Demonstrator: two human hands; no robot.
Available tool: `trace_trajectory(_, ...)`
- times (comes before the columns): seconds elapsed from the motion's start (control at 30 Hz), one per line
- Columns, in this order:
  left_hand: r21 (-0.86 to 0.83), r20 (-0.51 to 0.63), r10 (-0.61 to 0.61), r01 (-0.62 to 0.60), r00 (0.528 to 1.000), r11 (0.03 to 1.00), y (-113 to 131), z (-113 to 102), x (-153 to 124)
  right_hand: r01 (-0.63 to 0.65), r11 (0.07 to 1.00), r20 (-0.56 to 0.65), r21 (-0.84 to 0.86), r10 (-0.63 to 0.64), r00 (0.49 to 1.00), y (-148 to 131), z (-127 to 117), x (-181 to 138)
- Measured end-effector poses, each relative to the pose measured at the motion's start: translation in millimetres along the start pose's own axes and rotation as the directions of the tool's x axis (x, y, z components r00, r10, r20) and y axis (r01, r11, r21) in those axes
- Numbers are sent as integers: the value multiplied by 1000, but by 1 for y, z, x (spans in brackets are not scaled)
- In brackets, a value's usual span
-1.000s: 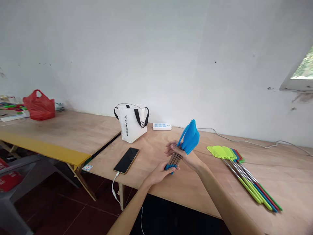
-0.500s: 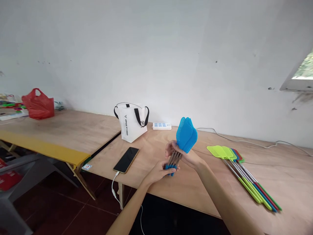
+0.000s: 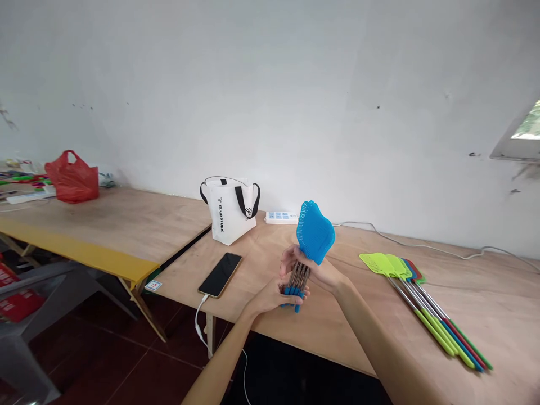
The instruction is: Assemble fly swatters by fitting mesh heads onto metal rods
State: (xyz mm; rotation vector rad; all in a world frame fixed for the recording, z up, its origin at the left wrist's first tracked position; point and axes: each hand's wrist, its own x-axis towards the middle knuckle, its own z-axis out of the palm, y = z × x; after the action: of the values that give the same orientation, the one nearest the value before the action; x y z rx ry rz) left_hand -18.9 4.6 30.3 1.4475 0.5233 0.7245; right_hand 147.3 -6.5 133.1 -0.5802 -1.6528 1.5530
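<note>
Left hand (image 3: pixel 271 297) curls round the blue swatters (image 3: pixel 315 233) by their grips (image 3: pixel 294 291); right hand (image 3: pixel 318 270), at its two o'clock, circles the shafts (image 3: pixel 299 275): squeeze evenly!

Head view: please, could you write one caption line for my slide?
The left hand and right hand hold blue fly swatters at a wooden table, with multicoloured fly swatters lying to the right.

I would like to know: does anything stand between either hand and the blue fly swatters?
Nothing visible stands in the way: the left hand grips the blue fly swatters at their handles, and the right hand holds them higher up, just below the heads. The phone and white bag are apart, to the left.
</note>
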Motion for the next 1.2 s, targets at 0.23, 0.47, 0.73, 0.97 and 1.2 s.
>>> trace_trajectory(0.23,-3,-20,4,-4,1000,1000,0,8,2,24,999,36,-42,-22,999,-1,2,1)
trace_trajectory(0.47,14,-27,16,-15,1000,1000,0,11,4,39,997,-106,-61,-45,993,18,-5,-1)
trace_trajectory(0.73,52,-6,15,-14,1000,999,-3,11,7,57,996,-318,70,-32,947,54,-4,-14)
trace_trajectory(0.97,-14,-31,-7,7,1000,1000,-3,9,5,106,994,-390,34,-84,917,61,6,-6)
trace_trajectory(1.2,-69,-20,-16,15,1000,998,-4,7,4,135,991,-407,11,-119,906,73,13,-8)
